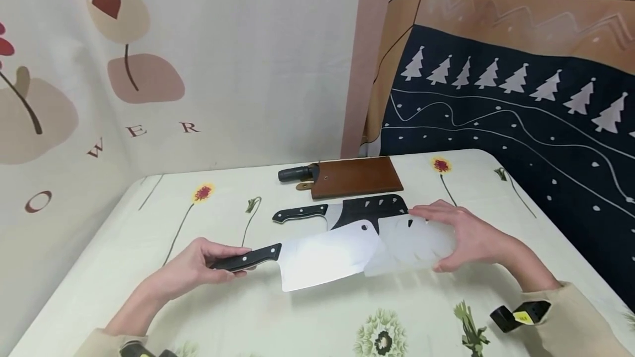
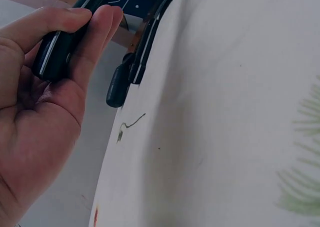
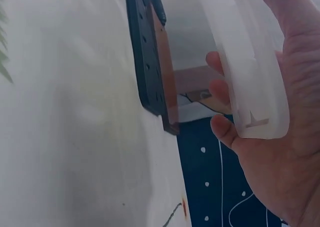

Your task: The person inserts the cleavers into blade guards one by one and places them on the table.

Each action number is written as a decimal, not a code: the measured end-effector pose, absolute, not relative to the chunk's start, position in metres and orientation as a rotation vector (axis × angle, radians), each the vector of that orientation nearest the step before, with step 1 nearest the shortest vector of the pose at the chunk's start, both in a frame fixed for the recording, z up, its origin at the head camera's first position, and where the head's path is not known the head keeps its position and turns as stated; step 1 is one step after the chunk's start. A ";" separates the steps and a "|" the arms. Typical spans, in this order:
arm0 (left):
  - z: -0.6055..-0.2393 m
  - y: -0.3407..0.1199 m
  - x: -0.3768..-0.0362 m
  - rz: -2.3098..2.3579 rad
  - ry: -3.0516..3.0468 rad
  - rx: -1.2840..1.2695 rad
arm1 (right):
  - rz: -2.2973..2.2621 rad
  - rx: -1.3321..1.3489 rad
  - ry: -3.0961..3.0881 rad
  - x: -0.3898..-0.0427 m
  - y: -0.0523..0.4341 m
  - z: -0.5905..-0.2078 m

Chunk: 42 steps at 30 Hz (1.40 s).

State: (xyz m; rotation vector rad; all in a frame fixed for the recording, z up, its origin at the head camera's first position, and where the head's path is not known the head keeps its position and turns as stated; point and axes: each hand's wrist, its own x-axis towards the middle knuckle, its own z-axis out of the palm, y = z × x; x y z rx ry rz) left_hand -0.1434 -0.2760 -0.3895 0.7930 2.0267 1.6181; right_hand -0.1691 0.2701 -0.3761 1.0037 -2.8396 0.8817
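My left hand [image 1: 190, 270] grips the black riveted handle [image 1: 248, 259] of a cleaver [image 1: 317, 260], whose broad shiny blade points right above the table. In the left wrist view, thumb and fingers pinch that handle [image 2: 57, 52]. A frosted, translucent blade cover [image 1: 416, 244] is held in my right hand [image 1: 471, 236], thumb below and fingers along the upper edge. The blade's far end, with its hanging hole, overlaps the cover's left end. Seen from the right wrist, the cover [image 3: 252, 72] lies between thumb and fingers, its narrow closed edge towards the camera.
Just behind the blade lies a second knife with a black handle [image 1: 300, 213] and a black slotted cover [image 1: 382, 203]. Farther back, a brown leather sheath [image 1: 357, 178] lies with a black handle [image 1: 295, 173] at its left. A flower-print cloth [image 1: 223, 324] covers the table; printed curtains [image 1: 273, 70] hang behind.
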 end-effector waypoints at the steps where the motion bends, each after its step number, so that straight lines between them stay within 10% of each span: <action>1: -0.389 -0.278 -0.143 1.608 2.017 0.798 | 0.878 1.020 -2.834 -0.168 0.269 -0.376; 42: -0.375 -0.234 -0.132 1.690 2.205 0.372 | 0.860 1.116 -2.802 -0.152 0.243 -0.366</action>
